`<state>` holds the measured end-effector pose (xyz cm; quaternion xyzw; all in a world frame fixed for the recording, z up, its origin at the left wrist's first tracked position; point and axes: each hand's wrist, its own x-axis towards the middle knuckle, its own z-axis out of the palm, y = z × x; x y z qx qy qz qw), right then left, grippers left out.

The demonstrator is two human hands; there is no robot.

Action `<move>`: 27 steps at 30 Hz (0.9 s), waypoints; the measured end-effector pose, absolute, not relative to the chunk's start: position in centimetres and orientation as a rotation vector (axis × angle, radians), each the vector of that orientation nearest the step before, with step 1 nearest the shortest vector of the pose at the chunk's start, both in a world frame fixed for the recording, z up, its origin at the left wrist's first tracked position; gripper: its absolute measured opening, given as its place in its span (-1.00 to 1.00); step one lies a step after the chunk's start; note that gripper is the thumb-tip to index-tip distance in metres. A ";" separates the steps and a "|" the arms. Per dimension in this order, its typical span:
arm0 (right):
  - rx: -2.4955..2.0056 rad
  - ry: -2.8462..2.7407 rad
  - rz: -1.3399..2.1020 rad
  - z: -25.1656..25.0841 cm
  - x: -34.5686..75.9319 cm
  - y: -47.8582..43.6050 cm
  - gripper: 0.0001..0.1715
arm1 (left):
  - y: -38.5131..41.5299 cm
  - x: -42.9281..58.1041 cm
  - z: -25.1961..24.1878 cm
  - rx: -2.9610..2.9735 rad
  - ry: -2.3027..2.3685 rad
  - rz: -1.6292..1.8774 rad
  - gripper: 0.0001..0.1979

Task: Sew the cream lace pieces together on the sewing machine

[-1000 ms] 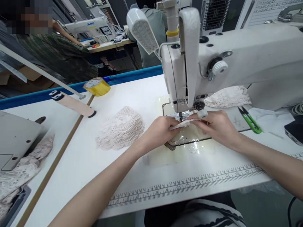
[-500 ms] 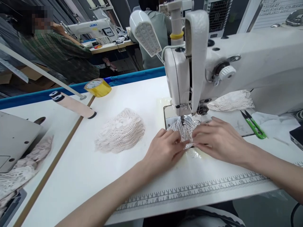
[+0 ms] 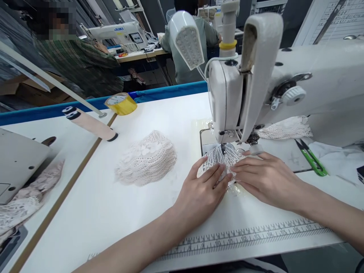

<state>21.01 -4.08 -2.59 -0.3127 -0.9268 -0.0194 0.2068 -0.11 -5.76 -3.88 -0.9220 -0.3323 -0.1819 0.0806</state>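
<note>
White lace (image 3: 217,157) lies under the presser foot of the white sewing machine (image 3: 230,94). My left hand (image 3: 203,185) rests on the lace's near left part, its fingers spread and lying flat. On the lace's right edge, my right hand (image 3: 264,174) has its fingers pressed together, with the thumb hidden beneath. A stack of pale lace pieces (image 3: 148,159) sits on the white table left of my left hand. Another lace piece (image 3: 287,128) lies behind the needle area, under the machine arm.
Green thread snips (image 3: 313,159) lie right of my right hand. Yellow tape (image 3: 121,104) and a pink thread cone (image 3: 92,125) stand at the back left. A ruler strip (image 3: 227,242) runs along the front edge. Two people sit beyond the blue table edge (image 3: 170,91).
My left hand has opened from a pinch at the lace's near edge to spread fingers on top of it. The machine's take-up area and view have shifted slightly; more lace shows between my hands.
</note>
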 end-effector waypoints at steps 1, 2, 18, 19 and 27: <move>-0.870 -2.579 -0.066 -2.6 21.0 -4.0 -0.72 | -5.7 -0.1 -3.9 -2.752 -0.991 -0.554 -0.74; -0.871 -2.573 -0.080 -2.7 21.0 -4.0 -0.71 | -5.6 -0.1 -3.9 -2.748 -0.989 -0.562 -0.74; -0.909 -2.490 -0.241 -3.8 20.9 -1.8 -0.71 | -2.6 0.0 -4.7 -2.719 -1.071 -0.628 -0.72; -0.917 -2.490 -0.258 -3.8 20.8 -1.7 -0.71 | -2.5 0.0 -4.7 -2.717 -1.077 -0.627 -0.73; -0.994 -2.448 -0.177 -4.4 20.8 -1.3 -0.74 | -2.1 0.1 -4.3 -2.787 -1.232 -0.701 -0.74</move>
